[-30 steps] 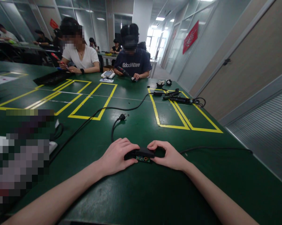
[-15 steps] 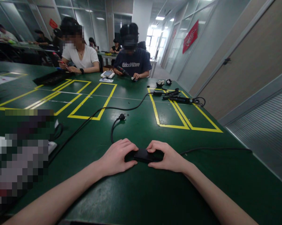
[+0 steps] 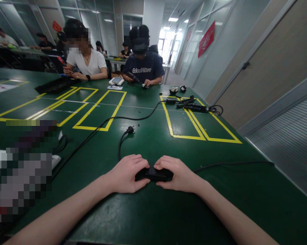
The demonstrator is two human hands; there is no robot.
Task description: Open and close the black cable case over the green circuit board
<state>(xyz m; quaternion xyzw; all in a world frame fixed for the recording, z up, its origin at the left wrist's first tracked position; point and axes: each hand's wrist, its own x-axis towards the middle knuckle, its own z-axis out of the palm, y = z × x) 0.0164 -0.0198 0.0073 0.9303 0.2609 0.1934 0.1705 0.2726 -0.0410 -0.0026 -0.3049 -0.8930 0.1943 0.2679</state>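
Note:
A black power adapter [image 3: 157, 173], a small flat box with cords, lies low over the green table [image 3: 153, 214] between my hands. My left hand [image 3: 130, 173] is closed around its left end, thumb on the near side and fingers on the far side. Around the right end, my right hand [image 3: 177, 174] grips in the same way. Beyond my left hand, a short black cord ends in a mains plug [image 3: 130, 129], prongs pointing right. From behind my right hand a thin black cable [image 3: 232, 163] runs to the table's right edge. My palms hide the cord ends at the adapter.
Yellow tape rectangles [image 3: 107, 128] mark the table. A bundle of black adapters and cables [image 3: 196, 107] lies at the far right, its long cord [image 3: 133, 118] crossing leftward. A black tray [image 3: 56, 85] sits far left. Two people [image 3: 143, 64] work across the table. The left foreground is pixelated.
Both hands and the adapter have come slightly nearer to me. My right hand has shifted left, closer to my left hand. The plug has slid a little left and nearer.

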